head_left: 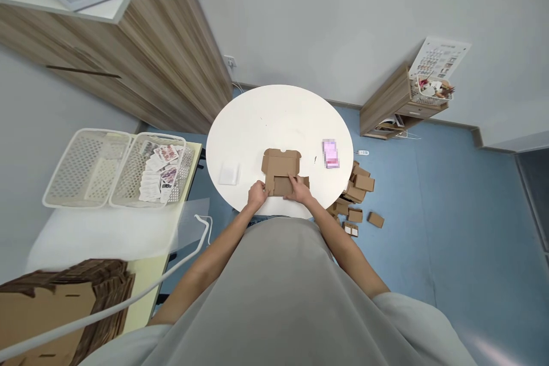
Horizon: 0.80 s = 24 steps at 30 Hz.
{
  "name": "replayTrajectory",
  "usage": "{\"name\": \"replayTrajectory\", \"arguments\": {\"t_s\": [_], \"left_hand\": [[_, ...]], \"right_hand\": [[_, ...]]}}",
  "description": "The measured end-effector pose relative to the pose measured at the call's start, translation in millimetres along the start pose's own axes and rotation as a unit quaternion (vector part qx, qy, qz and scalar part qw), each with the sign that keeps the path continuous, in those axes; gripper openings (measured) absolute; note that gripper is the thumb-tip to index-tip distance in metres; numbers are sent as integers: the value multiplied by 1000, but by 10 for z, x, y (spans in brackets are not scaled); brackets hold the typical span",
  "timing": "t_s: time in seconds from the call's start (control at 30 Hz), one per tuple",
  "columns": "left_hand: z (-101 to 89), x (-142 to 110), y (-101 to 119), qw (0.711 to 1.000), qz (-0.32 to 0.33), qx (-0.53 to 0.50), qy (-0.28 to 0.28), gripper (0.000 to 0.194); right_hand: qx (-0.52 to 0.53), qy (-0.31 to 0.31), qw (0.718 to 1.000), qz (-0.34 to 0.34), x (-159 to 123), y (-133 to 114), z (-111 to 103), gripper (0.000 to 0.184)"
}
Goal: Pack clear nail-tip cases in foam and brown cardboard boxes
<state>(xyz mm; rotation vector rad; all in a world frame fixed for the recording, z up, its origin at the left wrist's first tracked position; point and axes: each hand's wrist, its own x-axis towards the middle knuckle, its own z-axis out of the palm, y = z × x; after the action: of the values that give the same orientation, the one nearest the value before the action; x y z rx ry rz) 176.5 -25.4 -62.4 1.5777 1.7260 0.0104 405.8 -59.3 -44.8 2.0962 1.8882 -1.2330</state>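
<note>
A brown cardboard box (282, 164), partly folded, lies near the front of the round white table (278, 111). Its notched lid stands open toward the far side, and one flap sticks out on the right. My left hand (257, 194) is closed on the box's near left corner, thumb against the side wall. On the right, my right hand (299, 190) grips the side wall, with a finger or the thumb reaching over the tray part. Some fingertips are hidden behind the cardboard.
A clear plastic packet (229, 174) lies left on the table; a blurred pink item (330, 154) is at right. Folded boxes (355, 190) are piled on the floor. Left are white baskets (120, 168), one holding printed packets, flat cardboard (47, 320) and a white curved tube (141, 296).
</note>
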Motion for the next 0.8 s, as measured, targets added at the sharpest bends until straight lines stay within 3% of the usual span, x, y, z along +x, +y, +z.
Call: {"name": "replayTrajectory", "arguments": {"t_s": [0.13,0.3,0.63,0.73,0.8], "left_hand": [[17,53,10,1000,-14,22,-3,27],[13,78,67,999,-27,46,-13,21],[-23,-11,153,997,-30,75,-3,14],[-15,-44,205,994,-30,101,10,12],[-4,-65,242,994,-38,105,16,14]], "right_hand": [[4,-6,1000,0,14,20,-8,130],[10,-22,1000,-2,-3,-1,-53,121],[-3,-19,1000,22,55,-92,-98,132],[-10,-12,1000,25,31,-132,-106,128],[0,15,1000,14,-41,-125,-116,116]]}}
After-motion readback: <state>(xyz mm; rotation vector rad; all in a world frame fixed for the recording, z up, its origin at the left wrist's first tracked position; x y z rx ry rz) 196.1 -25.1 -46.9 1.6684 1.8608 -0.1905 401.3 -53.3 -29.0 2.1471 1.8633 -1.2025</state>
